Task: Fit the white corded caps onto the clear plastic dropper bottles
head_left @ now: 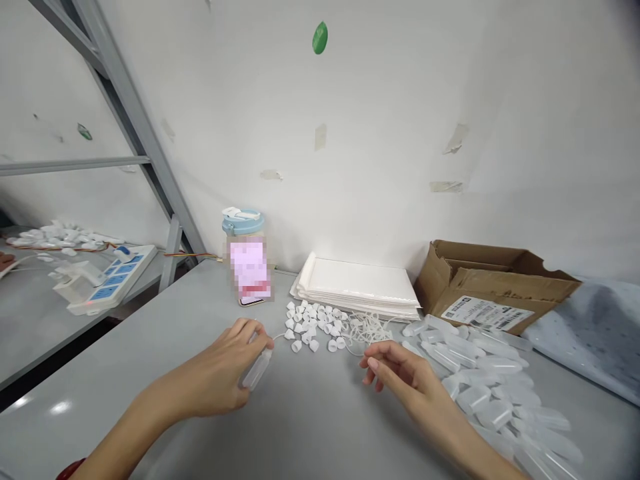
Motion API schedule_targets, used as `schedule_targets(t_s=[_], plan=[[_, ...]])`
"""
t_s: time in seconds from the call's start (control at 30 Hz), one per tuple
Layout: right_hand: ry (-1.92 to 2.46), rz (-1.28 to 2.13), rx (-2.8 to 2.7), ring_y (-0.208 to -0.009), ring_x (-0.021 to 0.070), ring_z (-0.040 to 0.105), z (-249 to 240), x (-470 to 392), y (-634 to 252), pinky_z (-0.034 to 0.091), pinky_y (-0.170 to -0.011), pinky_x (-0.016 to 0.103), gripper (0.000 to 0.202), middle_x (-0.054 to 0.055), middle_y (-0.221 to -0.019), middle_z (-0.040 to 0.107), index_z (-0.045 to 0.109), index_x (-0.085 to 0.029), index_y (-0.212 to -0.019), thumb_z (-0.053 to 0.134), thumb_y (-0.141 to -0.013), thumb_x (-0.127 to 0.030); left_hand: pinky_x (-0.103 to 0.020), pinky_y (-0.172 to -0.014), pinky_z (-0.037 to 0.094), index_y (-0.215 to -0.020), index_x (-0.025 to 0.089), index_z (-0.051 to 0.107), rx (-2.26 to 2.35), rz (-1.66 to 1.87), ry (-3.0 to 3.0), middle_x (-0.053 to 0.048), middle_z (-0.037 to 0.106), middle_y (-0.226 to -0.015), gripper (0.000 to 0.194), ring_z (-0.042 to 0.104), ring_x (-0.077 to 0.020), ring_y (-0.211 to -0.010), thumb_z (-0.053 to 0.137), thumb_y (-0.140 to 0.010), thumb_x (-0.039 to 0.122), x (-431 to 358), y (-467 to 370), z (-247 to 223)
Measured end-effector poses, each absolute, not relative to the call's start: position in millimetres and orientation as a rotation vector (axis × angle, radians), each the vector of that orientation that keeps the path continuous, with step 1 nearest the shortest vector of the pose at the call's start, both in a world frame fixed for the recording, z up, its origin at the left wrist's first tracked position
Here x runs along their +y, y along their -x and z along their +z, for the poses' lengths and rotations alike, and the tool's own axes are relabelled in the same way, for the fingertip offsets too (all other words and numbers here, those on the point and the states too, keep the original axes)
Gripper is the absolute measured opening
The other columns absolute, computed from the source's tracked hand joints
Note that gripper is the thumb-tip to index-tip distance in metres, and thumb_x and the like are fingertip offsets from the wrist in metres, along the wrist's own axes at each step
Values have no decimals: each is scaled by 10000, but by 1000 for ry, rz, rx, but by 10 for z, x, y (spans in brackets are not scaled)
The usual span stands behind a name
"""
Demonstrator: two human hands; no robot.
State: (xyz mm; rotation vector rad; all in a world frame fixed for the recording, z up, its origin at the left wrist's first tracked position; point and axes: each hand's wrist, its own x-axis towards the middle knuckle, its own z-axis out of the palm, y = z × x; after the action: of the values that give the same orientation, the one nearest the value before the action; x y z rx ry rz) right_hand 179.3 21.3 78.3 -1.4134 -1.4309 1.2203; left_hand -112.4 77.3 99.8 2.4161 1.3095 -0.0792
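Pinching a clear tube [257,372] near its top leaves its body uncovered below my left hand [220,370]; my right hand [407,380], loosely open and empty, is nearer the right edge of the table [310,420].

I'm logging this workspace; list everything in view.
Loose bottles: many, translucent, right
Held bottle: one, translucent, left of caps
Caps: many, white, centre
Cords: tangled, off-white, beside caps
Envelopes: stack, white, behind caps
Box: one, brown, back right
Cloth: one, pale blue, right
Phone: one, pink-screened, back left
Container: one, blue-lidded, behind phone
Power strip: one, white-blue, left
Small pieces: many, white, far left
Frame: one, grey, left
Wires: several, red-yellow, by frame
Stickers: two, green, wall
Tape scraps: several, pale, wall
Tables: two, grey, foreground and left
Left hand: one, gripping held bottle
Right hand: one, near cords
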Motion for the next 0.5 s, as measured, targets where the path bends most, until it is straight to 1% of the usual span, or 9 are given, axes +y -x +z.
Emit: schedule_targets(t_s=[0.07,0.13,0.17,0.2,0.23,0.3,0.33,0.4,0.5], plan=[[1408,1224,-1428,-720,172,595,780,214,-1788,475,-694,300,316,33,-773,649,589,-184,-916,526,-832,-482,-378,-957,416,-1179,262,503,1309,-56,-2393,-51,472,-1215,609,406,-261,-1201,493,-596,88,771,1183,1001],[1408,1221,-1430,-707,175,598,780,211,-1786,479,-685,304,324,30,-750,640,592,-181,-903,534,-821,-489,-364,-997,394,-1296,305,409,1303,10,-2366,-33,445,-1297,688,367,-251,-1261,521,-642,124,774,1294,999],[1408,1217,-1432,-700,177,599,781,210,-1785,480,-681,307,328,28,-733,637,594,-180,-899,537,-816,-492,-356,-1013,382,-1342,323,348,1322,63,-2342,-24,423,-1340,706,350,-244,-1284,539,-681,164,778,1362,990],[1407,1211,-1435,-694,180,600,783,210,-1785,481,-677,310,333,27,-720,636,596,-179,-895,538,-813,-496,-354,-1024,373,-1362,331,316,1366,123,-2313,-20,405,-1371,687,345,-243,-1295,553,-726,225,784,1430,972],[1408,1205,-1435,-691,182,601,784,210,-1783,482,-673,313,336,28,-717,638,598,-179,-894,540,-811,-500,-356,-1018,378,-1362,322,314,1454,189,-2265,-30,403,-1381,633,373,-246,-1280,550,-774,306,791,1492,945],[1410,1198,-1433,-685,184,603,781,212,-1778,483,-668,319,343,31,-719,642,599,-180,-890,544,-808,-508,-367,-955,420,-1297,260,397,1695,328,-2138,-72,486,-1301,504,480,-261,-1180,490,-834,434,808,1571,871],[1411,1200,-1432,-684,186,604,775,214,-1773,483,-667,322,344,32,-722,643,599,-180,-891,546,-808,-510,-368,-923,432,-1234,225,455,1767,356,-2101,-87,533,-1234,457,517,-267,-1128,467,-843,462,818,1582,830],[1409,1206,-1432,-687,188,607,750,213,-1763,481,-665,323,339,31,-719,643,597,-182,-888,543,-815,-509,-351,-853,455,-1133,201,525,1805,354,-2055,-85,592,-1115,412,567,-263,-1037,449,-844,484,834,1549,762],[1406,1198,-1442,-701,189,613,694,201,-1752,470,-661,315,323,27,-729,644,595,-187,-894,531,-836,-498,-313,-744,461,-1011,198,577,1789,330,-2060,-67,622,-997,347,599,-244,-917,476,-813,465,850,1420,739]])
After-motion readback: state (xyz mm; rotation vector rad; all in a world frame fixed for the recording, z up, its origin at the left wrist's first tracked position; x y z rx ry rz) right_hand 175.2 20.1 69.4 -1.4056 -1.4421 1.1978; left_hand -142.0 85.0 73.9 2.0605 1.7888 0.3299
